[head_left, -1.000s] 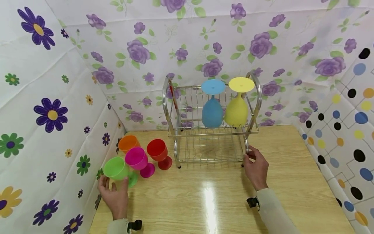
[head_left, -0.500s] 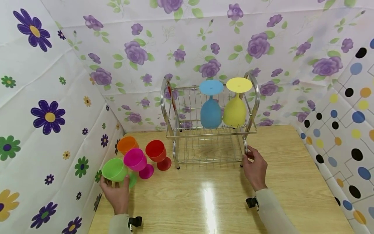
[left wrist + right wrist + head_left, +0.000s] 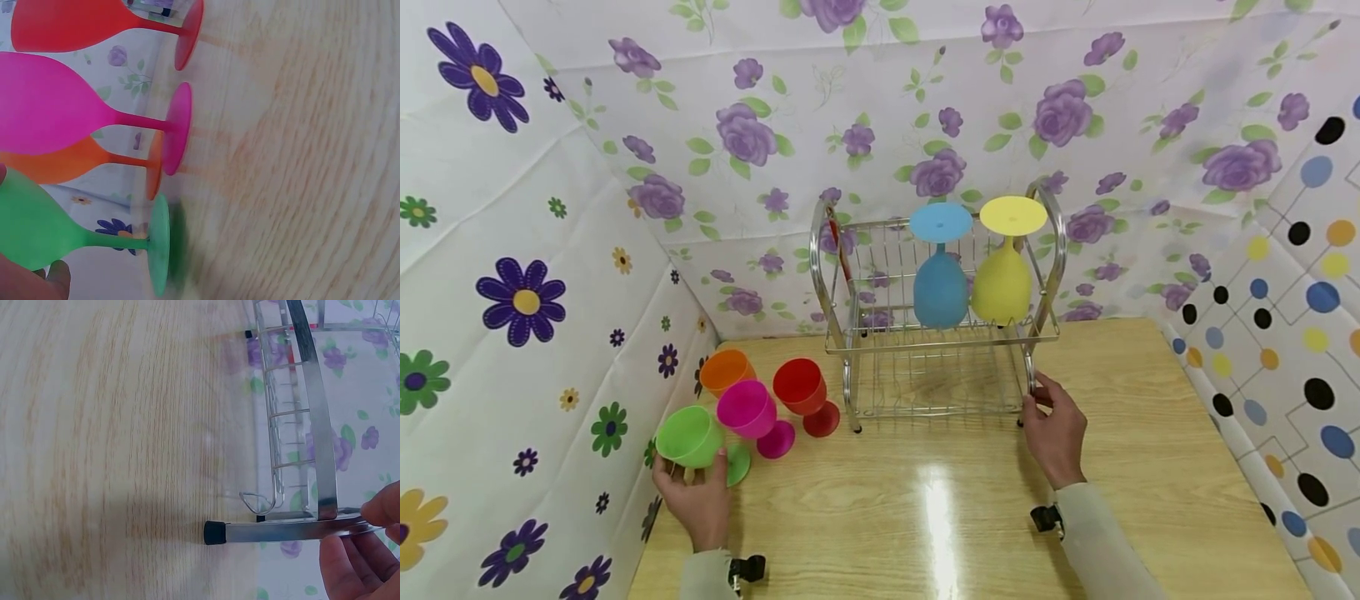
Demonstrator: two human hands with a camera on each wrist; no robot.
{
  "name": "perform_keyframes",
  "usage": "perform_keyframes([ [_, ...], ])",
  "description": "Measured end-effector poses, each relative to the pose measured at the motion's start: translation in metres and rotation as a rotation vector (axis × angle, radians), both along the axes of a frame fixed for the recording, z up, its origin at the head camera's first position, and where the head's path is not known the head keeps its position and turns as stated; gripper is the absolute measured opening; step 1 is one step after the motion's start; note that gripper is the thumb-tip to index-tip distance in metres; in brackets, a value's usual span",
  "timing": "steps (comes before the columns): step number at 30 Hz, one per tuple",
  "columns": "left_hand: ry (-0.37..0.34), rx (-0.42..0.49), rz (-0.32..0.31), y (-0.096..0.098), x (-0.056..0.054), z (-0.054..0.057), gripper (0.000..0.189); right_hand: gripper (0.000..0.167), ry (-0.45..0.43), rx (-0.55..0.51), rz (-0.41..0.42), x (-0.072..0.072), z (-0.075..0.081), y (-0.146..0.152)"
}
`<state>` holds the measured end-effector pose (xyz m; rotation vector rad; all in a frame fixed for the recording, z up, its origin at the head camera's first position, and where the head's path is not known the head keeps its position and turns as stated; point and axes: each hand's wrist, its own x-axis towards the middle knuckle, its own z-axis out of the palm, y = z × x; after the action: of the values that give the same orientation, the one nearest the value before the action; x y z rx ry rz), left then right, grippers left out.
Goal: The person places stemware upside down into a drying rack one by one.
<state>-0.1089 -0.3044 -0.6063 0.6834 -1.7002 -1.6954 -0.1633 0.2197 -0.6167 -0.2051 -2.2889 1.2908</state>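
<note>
My left hand holds a green plastic goblet by its bowl, thumb on the right and fingers on the left. In the left wrist view the goblet's foot is close over the tabletop, with a shadow beside it. Just right of it stand a pink goblet, an orange goblet behind, and a red goblet. My right hand pinches the right front leg of a metal dish rack, thumb and fingers on opposite sides of the bar.
A blue goblet and a yellow goblet stand upside down on the rack's upper tier, toward the right. The rack's lower tier sits beneath. Patterned cloth walls enclose the wooden table at the back and sides.
My left hand and the green goblet have shifted slightly left, and more of the goblet's foot shows. The right hand stays on the rack leg.
</note>
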Motion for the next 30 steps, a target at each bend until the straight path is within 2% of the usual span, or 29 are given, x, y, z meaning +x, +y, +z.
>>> perform_keyframes([
  [7,-0.011,-0.006,0.029,0.002,0.009,0.011,0.100,0.049,0.003,-0.004,-0.006,0.000,-0.001,-0.001],
  [14,0.031,-0.049,0.052,0.007,0.021,0.028,0.097,0.048,-0.017,-0.013,-0.003,0.002,0.001,-0.002],
  [19,0.076,-0.094,0.042,0.012,0.029,0.040,0.095,0.051,-0.021,-0.009,0.002,0.005,0.003,-0.005],
  [24,0.161,-0.142,0.001,0.019,0.036,0.052,0.093,0.055,-0.035,0.003,0.004,0.009,0.006,-0.007],
  [30,0.248,-0.149,-0.104,0.034,0.044,0.067,0.094,0.057,-0.005,0.024,0.010,0.013,0.011,-0.007],
])
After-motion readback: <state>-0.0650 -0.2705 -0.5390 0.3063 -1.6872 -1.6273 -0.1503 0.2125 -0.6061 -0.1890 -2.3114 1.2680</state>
